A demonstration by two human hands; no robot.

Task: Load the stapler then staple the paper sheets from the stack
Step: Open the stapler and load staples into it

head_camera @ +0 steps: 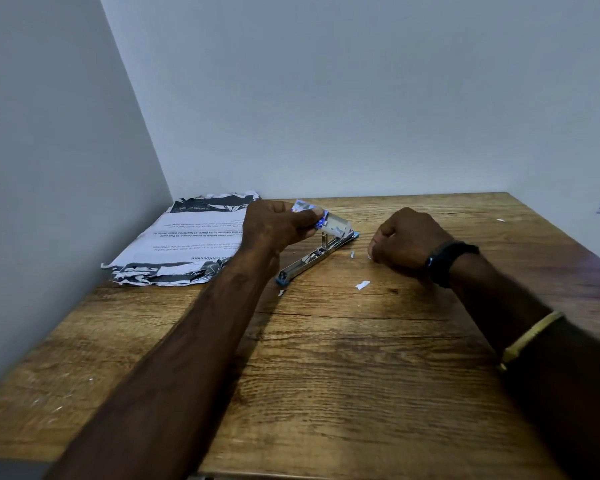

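Note:
An open stapler (312, 256) lies flat on the wooden table (326, 375), its metal channel facing up and blue ends showing. My left hand (276, 225) hovers over the stapler's far end and grips a small blue and white staple box (303, 206), whose pale inner part (336, 226) sticks out to the right. Just right of the stapler, my right hand (407, 240) rests on the table with its fingers curled; a small metal glint, apparently staples (369, 257), shows at its fingertips. The stack of printed paper sheets (184, 244) lies at the back left, crumpled at the edges.
Small white paper scraps (362, 285) and bits lie on the table near the stapler. Walls close in the table at the left and back. A dark band is on my right wrist and a yellow bangle further up the arm.

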